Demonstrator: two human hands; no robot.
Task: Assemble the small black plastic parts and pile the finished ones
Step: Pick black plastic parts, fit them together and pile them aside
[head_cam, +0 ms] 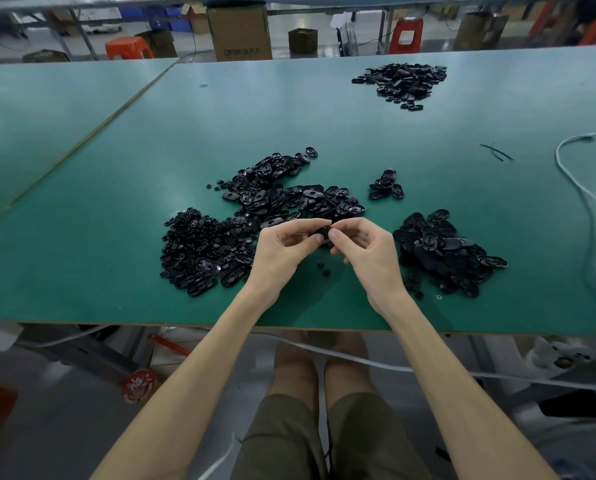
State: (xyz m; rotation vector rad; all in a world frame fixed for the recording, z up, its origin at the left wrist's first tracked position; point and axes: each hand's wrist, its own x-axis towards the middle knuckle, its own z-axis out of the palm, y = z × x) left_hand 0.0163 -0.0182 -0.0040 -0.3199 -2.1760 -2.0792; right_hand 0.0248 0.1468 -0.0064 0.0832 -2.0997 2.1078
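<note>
Head view — black part (pixel 325 233) between both hands' fingertips (pixel 319 238)

One head-mounted wide-angle view is provided, directed forward and downward from the near edge of the desk (pixel 116 202); near surface is seen closely, far floor distantly.
</note>
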